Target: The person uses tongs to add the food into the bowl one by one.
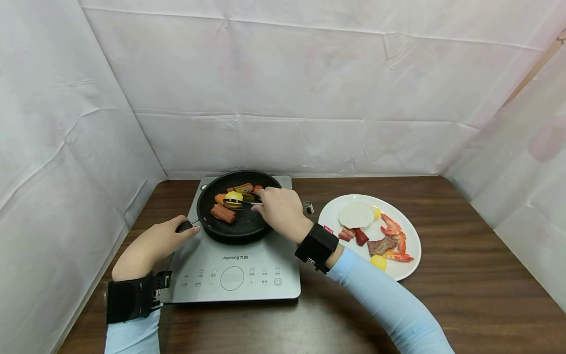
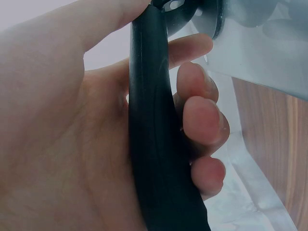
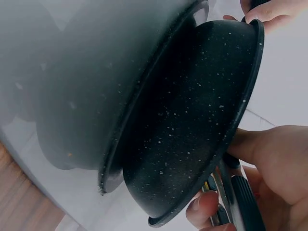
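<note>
My left hand grips the black handle of a speckled black frying pan, fingers wrapped round it in the left wrist view. With my right hand I hold a pair of tongs over the pan's right side, their dark heads reaching into it. Between or beside those heads lies a yellow piece that looks like corn; whether they pinch it cannot be told. A scored sausage piece and an orange piece lie nearby. More food at the pan's back is partly covered by the tongs.
Under the pan is a silver induction cooker with a touch panel. To the right, a white plate bears shrimp, meat pieces, yellow pieces and a pale round slice. White sheeting encloses the wooden table behind and at both sides.
</note>
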Action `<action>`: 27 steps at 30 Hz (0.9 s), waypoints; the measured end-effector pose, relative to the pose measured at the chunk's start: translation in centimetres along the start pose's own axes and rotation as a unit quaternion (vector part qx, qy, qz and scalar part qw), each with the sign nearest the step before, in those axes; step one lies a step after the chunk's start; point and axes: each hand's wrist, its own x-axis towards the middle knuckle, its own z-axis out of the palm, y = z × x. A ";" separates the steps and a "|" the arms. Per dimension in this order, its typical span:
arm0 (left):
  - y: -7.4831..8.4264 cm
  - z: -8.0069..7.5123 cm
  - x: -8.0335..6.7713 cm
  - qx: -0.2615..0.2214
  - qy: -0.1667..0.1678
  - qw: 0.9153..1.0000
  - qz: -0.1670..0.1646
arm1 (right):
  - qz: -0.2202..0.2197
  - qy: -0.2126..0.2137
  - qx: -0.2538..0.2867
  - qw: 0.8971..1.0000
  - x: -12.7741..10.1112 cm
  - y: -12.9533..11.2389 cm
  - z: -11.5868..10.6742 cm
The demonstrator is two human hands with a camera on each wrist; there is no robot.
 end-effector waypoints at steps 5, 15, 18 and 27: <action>-0.1 0.0 0.1 0.001 0.001 1.000 -0.001 | 0.003 0.004 -0.013 1.000 -0.2 -0.1 0.3; 0.1 0.0 0.1 0.003 0.000 1.000 -0.001 | 0.018 -0.039 -0.022 0.999 -0.1 -0.3 0.2; 0.1 -0.1 0.0 0.003 0.000 1.000 -0.001 | 0.024 -0.042 -0.019 0.999 -0.1 -0.3 0.2; 0.0 0.0 0.0 0.004 0.003 1.000 0.001 | 0.024 -0.036 -0.017 0.999 -0.5 -0.2 -0.1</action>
